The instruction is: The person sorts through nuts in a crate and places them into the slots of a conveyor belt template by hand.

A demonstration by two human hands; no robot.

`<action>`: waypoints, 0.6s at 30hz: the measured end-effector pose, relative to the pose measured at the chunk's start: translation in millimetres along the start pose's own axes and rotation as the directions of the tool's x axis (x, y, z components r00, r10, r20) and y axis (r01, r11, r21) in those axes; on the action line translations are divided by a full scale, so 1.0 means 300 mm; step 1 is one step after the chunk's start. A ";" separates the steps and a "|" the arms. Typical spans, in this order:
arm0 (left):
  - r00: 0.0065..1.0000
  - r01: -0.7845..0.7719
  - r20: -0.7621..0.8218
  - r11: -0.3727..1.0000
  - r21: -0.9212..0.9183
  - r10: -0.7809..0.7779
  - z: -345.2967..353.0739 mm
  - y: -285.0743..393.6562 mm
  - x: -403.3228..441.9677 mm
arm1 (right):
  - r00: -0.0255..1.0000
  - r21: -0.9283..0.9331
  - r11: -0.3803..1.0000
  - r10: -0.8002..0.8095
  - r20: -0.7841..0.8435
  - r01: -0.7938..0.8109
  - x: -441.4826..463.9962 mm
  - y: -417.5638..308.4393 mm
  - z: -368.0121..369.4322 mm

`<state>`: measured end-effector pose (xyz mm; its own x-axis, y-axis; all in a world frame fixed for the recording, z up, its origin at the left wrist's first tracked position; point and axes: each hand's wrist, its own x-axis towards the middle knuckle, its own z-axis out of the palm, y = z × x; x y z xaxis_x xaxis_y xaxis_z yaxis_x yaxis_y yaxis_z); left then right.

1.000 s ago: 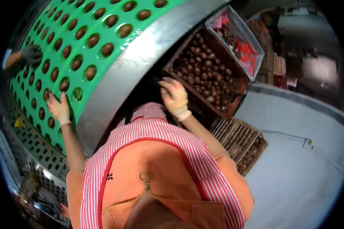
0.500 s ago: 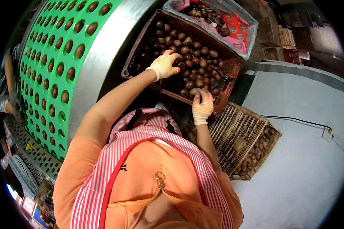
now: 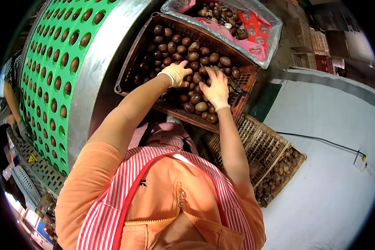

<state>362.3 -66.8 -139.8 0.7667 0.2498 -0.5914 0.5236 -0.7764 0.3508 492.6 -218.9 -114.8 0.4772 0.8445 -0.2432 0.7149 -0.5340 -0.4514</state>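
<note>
"What's biggest on your feed?"

"Taking twelve as the top of my head view, the dimpled green belt (image 3: 66, 73) runs down from eleven o'clock to nine. A curved steel edge (image 3: 104, 46) borders it on the side nearer the middle."

"And the containers?"

"I have the red-brown crate (image 3: 248, 79) at twelve o'clock, slanted across my screen and well loaded with brown fruit (image 3: 193, 56). Just beyond it, at one o'clock, is a plastic-lined crate (image 3: 274, 35) with more fruit and some red printed sheets (image 3: 250, 35). At four o'clock I see a slatted basket (image 3: 260, 137), fruit gathered in its outer end. Over at nine, past the belt, there's another person's arm (image 3: 11, 100)."

"Where are the hands, and how do they grip?"

"Both reach into the red-brown crate, in pale gloves that leave the fingertips bare. The left hand (image 3: 177, 75) is just left of twelve o'clock, thumb and fingers well parted, fruit right at the tips. The right hand (image 3: 216, 89) is at one, palm down, fingers spread over the pile."

"Has either got hold of one?"

"I can't tell; the fingers and the pile hide the contact from me. The smallest thing I can single out is a paler fruit (image 3: 201, 106), near the crate's front wall, between twelve and one."
</note>
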 end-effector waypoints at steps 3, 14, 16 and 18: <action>0.998 -0.003 0.062 0.997 -0.075 0.008 -0.020 0.002 0.014 | 0.970 -0.233 0.969 -0.029 0.240 0.086 0.125 -0.001 0.046; 0.975 -0.062 -0.212 0.833 -0.550 -0.067 0.035 -0.049 -0.169 | 0.924 -0.404 0.913 0.103 0.368 0.059 0.220 -0.071 0.125; 0.950 -0.246 -0.308 0.493 -0.834 -0.046 -0.006 -0.083 -0.326 | 0.876 -0.372 0.924 0.103 0.472 0.092 0.255 -0.052 0.123; 0.824 -0.519 -0.553 0.225 -0.825 -0.128 -0.016 -0.135 -0.494 | 0.824 -0.307 0.950 0.134 0.550 0.050 0.310 0.035 0.167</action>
<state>229.3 -69.6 -62.7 0.7700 0.6245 -0.1304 0.0265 0.1729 0.9846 518.8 -144.0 -185.3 0.2087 0.6472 -0.7332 0.8601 -0.4782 -0.1774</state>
